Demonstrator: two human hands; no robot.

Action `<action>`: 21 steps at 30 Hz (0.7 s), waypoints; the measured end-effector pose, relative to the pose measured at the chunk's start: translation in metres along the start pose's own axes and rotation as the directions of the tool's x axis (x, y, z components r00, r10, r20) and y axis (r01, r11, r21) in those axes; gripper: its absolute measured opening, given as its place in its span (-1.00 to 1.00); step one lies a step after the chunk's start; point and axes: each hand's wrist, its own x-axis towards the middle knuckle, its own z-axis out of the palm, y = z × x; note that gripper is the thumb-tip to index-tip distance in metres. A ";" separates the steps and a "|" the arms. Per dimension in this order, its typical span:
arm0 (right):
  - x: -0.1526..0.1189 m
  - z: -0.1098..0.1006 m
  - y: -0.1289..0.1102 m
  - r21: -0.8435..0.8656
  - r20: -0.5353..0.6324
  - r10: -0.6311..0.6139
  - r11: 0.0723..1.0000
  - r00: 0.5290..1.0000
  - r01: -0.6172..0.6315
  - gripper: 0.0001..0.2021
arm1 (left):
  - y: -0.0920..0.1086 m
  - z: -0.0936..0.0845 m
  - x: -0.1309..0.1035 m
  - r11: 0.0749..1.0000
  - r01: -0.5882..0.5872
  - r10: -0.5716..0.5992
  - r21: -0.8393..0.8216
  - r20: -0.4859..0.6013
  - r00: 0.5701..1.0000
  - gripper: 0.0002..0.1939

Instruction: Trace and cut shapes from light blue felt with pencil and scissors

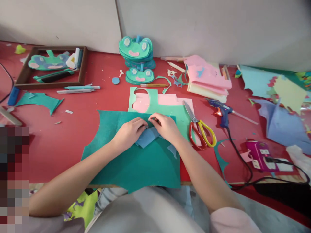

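Note:
A large dark green felt sheet [145,168] lies in front of me at the table's edge. On it rests a blue felt piece [148,137], with a smaller blue scrap [172,150] to its right. My left hand [128,132] is closed, thumb and fingers pinched at the upper left of the blue piece. Close beside it, my right hand [166,127] is pinched too, above the piece's upper edge. Whatever is between the fingertips is too small to make out. Scissors [194,121] with red and yellow handles lie right of my right hand.
Stacked frog-face felt shapes [136,53] stand by the wall. A glue gun [223,111] with its cord and a purple power strip [261,155] lie right. Pink felt [206,74] is folded behind. At left are a wooden frame tray [84,66] and pens [77,91].

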 end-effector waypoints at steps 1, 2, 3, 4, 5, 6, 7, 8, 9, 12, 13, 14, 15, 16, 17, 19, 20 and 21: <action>0.000 0.000 0.000 0.000 0.001 0.000 1.000 1.000 0.000 -0.85 | 0.000 -0.002 0.000 1.000 -0.004 0.004 -0.016 0.027 1.000 -0.86; 0.000 0.000 0.000 0.001 0.001 -0.001 1.000 1.000 0.001 -0.86 | -0.001 -0.003 0.000 1.000 -0.004 0.006 -0.025 0.046 0.999 -0.88; 0.000 0.000 0.000 0.002 0.002 -0.001 1.000 1.000 0.001 -0.86 | -0.001 -0.004 -0.001 0.999 -0.002 0.004 -0.032 0.059 0.998 -0.88; 0.000 0.000 0.000 0.003 0.002 -0.001 1.000 1.000 0.001 -0.86 | -0.001 -0.004 -0.001 0.999 0.003 -0.001 -0.040 0.063 0.998 -0.89; 0.000 0.000 0.000 0.002 0.001 0.000 1.000 1.000 0.000 -0.85 | -0.001 -0.004 0.000 0.999 0.010 -0.007 -0.052 0.061 0.998 -0.90; 0.000 0.000 -0.001 0.000 0.000 0.000 1.000 1.000 0.000 -0.85 | -0.001 -0.004 0.000 0.997 0.018 -0.014 -0.070 0.056 0.998 -0.92; -0.001 0.000 -0.001 -0.002 -0.001 -0.001 1.000 1.000 0.001 -0.85 | -0.001 -0.003 0.001 0.996 0.024 -0.020 -0.091 0.048 0.999 -0.94; -0.001 0.000 -0.001 -0.006 -0.004 -0.002 1.000 1.000 0.002 -0.85 | -0.002 -0.002 0.002 0.994 0.029 -0.025 -0.108 0.039 0.999 -0.95; -0.001 0.000 -0.001 -0.008 -0.005 -0.005 1.000 1.000 0.005 -0.84 | -0.002 -0.002 0.002 0.993 0.032 -0.028 -0.117 0.030 0.999 -0.95; -0.001 0.000 -0.001 -0.009 -0.004 -0.007 1.000 1.000 0.007 -0.84 | -0.001 0.001 0.002 0.997 0.007 -0.007 -0.072 -0.001 1.000 -0.94; -0.001 0.000 -0.001 -0.009 -0.002 -0.006 1.000 1.000 0.006 -0.84 | 0.000 0.001 0.001 1.000 -0.014 0.014 -0.028 -0.007 1.000 -0.92; -0.001 0.000 -0.001 -0.009 0.002 -0.006 1.000 1.000 0.006 -0.84 | 0.001 0.002 -0.001 0.998 -0.045 0.045 0.034 -0.010 0.999 -0.89; -0.001 0.000 -0.001 -0.009 0.005 -0.007 1.000 1.000 0.007 -0.84 | 0.002 0.003 -0.003 0.990 -0.087 0.089 0.110 -0.012 0.996 -0.85; -0.001 0.000 -0.002 -0.011 0.008 -0.007 1.000 1.000 0.007 -0.84 | 0.003 0.004 -0.005 0.971 -0.136 0.140 0.197 -0.003 0.990 -0.82; -0.001 -0.001 -0.002 -0.013 0.011 -0.007 1.000 1.000 0.007 -0.84 | 0.005 0.004 -0.007 0.940 -0.187 0.190 0.284 0.015 0.982 -0.80; -0.001 -0.001 -0.002 -0.021 0.016 -0.003 1.000 1.000 0.003 -0.83 | 0.008 0.004 -0.010 0.864 -0.267 0.268 0.427 0.060 0.962 -0.79; -0.001 -0.001 -0.002 -0.027 0.016 -0.002 1.000 1.000 0.003 -0.83 | 0.009 0.004 -0.011 0.832 -0.291 0.289 0.471 0.080 0.954 -0.79; -0.001 0.000 -0.002 -0.036 0.016 -0.005 0.999 1.000 0.005 -0.83 | 0.009 0.004 -0.011 0.815 -0.300 0.295 0.496 0.090 0.951 -0.79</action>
